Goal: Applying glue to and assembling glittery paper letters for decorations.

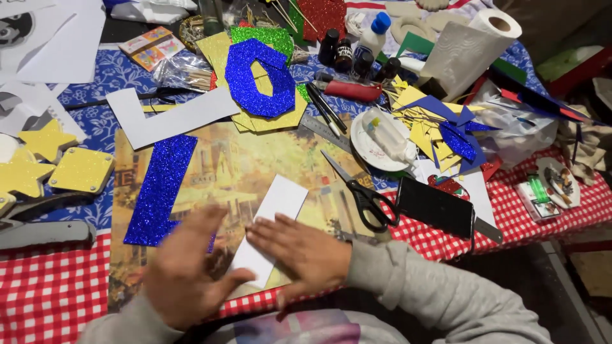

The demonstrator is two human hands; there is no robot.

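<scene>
White card strip lies flat on the picture board, right hand pressing it down with fingers spread and flat, left hand blurred just beside its lower end, open, gripping nothing. It looks light, thin and bendy, best lifted by an edge. Just right of the hands lie scissors; left, a blue glitter letter; farther right, a small green-and-white packet.

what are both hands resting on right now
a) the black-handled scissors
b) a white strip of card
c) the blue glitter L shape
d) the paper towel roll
b: the left hand and right hand both lie on the white strip of card, while the scissors lie untouched to the right of it.
</scene>
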